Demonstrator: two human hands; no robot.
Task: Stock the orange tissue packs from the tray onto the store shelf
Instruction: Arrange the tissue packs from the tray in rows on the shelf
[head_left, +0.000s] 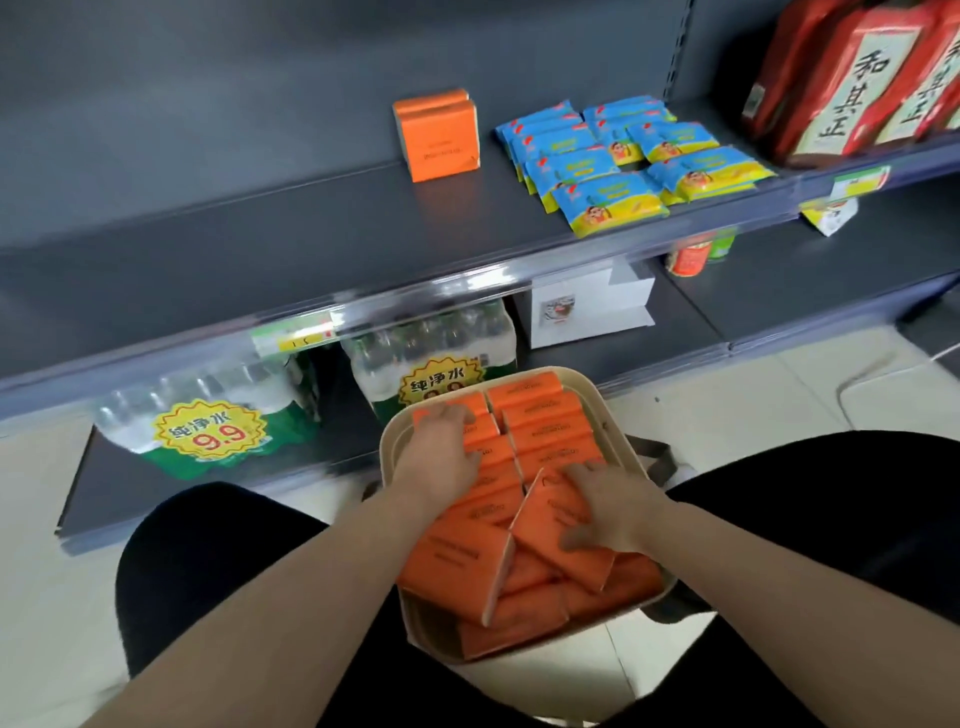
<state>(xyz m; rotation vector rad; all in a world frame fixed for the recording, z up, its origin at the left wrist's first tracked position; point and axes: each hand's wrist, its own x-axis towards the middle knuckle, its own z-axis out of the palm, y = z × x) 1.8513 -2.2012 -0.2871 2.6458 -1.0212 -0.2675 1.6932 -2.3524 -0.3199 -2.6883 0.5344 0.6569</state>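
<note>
A beige tray (589, 395) sits on the floor between my knees, filled with several orange tissue packs (540, 410). My left hand (441, 460) lies on the packs at the tray's far left, fingers curled over the edge of one orange pack (480, 434). My right hand (605, 512) grips a tilted orange pack (550, 525) that is raised above the others in the middle of the tray. Two orange packs (439, 137) stand upright at the back of the grey store shelf (260, 244).
Blue and yellow packets (623, 166) lie on the same shelf to the right of the orange packs, with red bags (841, 78) beyond them. Shrink-wrapped water bottles (208, 415) and a white box (587, 306) stand on the bottom shelf behind the tray.
</note>
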